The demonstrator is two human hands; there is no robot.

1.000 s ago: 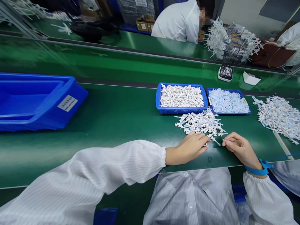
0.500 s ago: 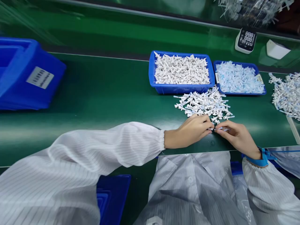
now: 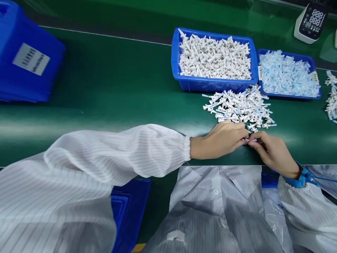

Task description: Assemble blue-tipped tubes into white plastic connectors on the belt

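Note:
Over the front of the green worktop (image 3: 126, 102), my left hand (image 3: 223, 140) is closed in a pinch on a small white plastic fitting (image 3: 245, 140), mostly covered by the fingertips. My right hand (image 3: 277, 153), with a blue band at the wrist, pinches a small pale-blue plastic sleeve (image 3: 254, 140). Both sets of fingertips meet, and whether the two pieces are joined I cannot tell. Just beyond the hands lies a loose pile of white fittings with pale-blue sleeves (image 3: 240, 107).
Behind the pile stands a blue bin (image 3: 216, 85) full of white fittings. Right of it, a shallow blue tray (image 3: 292, 96) holds pale-blue sleeves. Another pile (image 3: 332, 102) lies at the right edge. Stacked blue bins (image 3: 50, 63) stand left; a digital display (image 3: 312, 23) sits at the back.
The view has shifted, so the bins and piles appear higher and larger. Both hands stay together in front of the pile, still pinching the small pieces.

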